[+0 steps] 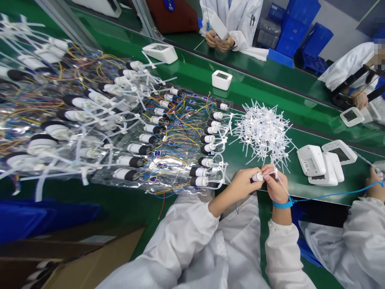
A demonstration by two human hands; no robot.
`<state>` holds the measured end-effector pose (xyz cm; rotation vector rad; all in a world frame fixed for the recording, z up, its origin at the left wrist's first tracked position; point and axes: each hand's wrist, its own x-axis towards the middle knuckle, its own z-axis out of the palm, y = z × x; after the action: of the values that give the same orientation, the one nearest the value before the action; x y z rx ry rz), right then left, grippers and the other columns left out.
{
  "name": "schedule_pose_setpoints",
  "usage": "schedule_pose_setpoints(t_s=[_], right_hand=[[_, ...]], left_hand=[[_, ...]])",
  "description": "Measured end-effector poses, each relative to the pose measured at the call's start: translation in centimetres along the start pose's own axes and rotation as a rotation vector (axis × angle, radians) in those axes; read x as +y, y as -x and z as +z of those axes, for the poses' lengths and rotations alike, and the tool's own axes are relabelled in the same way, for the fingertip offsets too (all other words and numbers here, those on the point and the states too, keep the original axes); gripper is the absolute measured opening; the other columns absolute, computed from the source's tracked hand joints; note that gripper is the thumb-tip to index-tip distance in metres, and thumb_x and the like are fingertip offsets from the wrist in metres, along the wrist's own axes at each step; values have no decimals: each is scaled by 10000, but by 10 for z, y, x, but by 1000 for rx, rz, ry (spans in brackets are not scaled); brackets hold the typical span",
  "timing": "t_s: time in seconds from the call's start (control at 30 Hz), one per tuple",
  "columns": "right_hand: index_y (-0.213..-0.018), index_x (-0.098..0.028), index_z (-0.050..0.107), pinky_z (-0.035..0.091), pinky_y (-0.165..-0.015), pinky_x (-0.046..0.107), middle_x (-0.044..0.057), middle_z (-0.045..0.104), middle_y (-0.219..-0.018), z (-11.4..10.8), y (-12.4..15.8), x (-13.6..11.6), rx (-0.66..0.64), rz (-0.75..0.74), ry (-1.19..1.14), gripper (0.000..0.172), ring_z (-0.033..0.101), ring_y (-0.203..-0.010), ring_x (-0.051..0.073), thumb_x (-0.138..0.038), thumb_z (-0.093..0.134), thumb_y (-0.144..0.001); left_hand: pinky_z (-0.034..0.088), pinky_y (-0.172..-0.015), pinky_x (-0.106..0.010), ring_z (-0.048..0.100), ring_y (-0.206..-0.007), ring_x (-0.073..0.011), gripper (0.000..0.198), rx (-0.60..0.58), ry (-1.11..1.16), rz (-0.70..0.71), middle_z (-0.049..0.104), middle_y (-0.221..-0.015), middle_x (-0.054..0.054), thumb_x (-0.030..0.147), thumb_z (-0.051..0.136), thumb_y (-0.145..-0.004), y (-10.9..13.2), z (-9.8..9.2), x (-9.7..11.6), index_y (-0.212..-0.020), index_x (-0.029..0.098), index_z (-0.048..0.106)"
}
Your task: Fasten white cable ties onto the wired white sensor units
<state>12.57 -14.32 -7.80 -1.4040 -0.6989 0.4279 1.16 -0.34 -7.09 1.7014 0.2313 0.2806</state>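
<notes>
Left fingers (249, 173) on cylinder (257, 176) (white), right fingers (271, 183) on tubing (276, 173)

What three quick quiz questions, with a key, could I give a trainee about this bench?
1. Which wrist of the camera wearer has the blue band?
2. True or false: the wearer's left hand holds a white cylinder.
3. Where does the heap of white tubes lie: A, in a box; B, on the green table; C, on the floor?

Key: 1, right; 2, true; 3, B.
</notes>
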Motion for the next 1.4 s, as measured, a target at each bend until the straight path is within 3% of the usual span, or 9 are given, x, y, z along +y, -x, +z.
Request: schedule_pose_setpoints(t_s=[0.4,0.97,1.4], right_hand=[[-904,-270,829,565,-925,439,77,746,-1029,-5,2,9,-9,-44,51,87,703,-1015,285,-347,846,-942],[-943,-277,815,582,-948,453,70,735,-1031,-9,4,7,-42,-145,192,75,716,-1038,283,-316,789,-1003],[-974,-302,847,589,-945,453,59,778,-1037,-9,6,-5,-73,-214,264,81,734,-1034,279,-258,787,-1004]], left_hand=[[296,-657,-280,440,-712,-144,192,-30,-24,-18,506,-718,50,252,592,-850,-4,-1,4,-728,211,450],[251,-648,-284,390,-696,-134,210,-135,-30,-54,457,-701,58,232,605,-820,-10,-5,9,-709,207,429],[264,-661,-282,417,-700,-141,189,-158,-96,-21,512,-711,47,195,619,-797,-10,-5,3,-721,202,446]])
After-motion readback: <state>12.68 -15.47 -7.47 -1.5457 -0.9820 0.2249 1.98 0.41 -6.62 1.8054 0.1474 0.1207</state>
